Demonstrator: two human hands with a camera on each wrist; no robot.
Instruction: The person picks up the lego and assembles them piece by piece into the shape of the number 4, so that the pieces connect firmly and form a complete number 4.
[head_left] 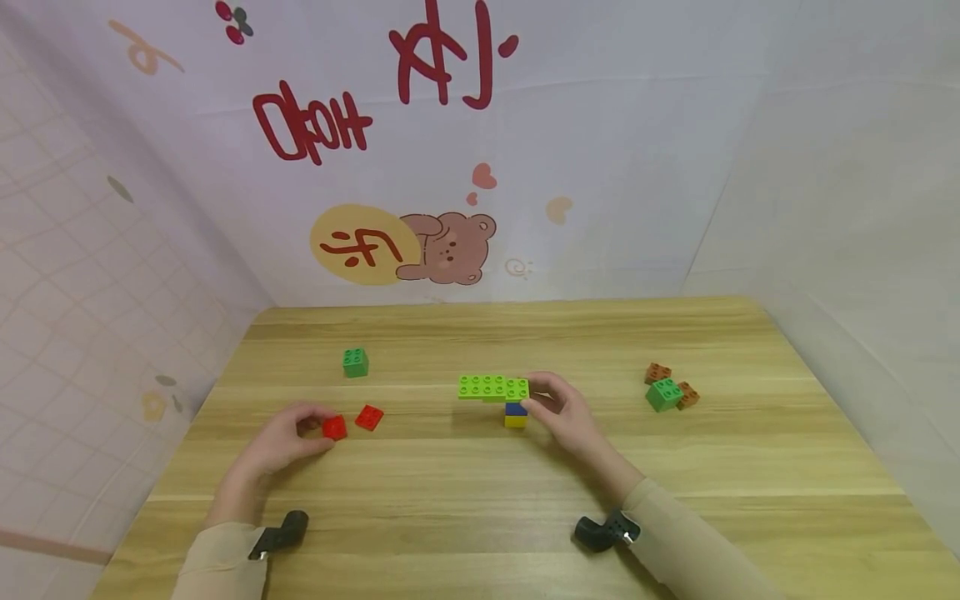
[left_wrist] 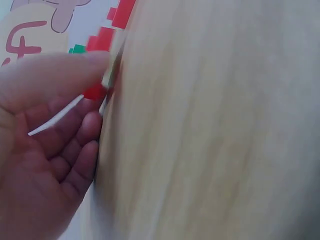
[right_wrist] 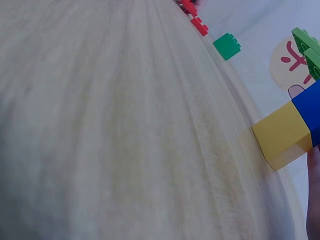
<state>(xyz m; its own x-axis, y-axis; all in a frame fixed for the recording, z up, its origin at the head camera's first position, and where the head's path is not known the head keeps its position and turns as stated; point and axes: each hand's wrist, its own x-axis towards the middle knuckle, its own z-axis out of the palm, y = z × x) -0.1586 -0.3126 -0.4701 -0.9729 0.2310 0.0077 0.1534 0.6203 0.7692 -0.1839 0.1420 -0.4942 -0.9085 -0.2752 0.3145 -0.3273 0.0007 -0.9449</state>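
A makeshift play corner, seemingly staged for recording: a wooden table [head_left: 480, 500] strewn with toy bricks [head_left: 663, 393], boxed in by white sheets and a cartoon bear backdrop [head_left: 446, 248] with red lettering.

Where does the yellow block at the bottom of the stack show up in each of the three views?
Head: the yellow block sits centre, under the blue block, by the right hand.
Left wrist: not in it.
Right wrist: right edge, on the table.
Shared landmark: the dark green block.
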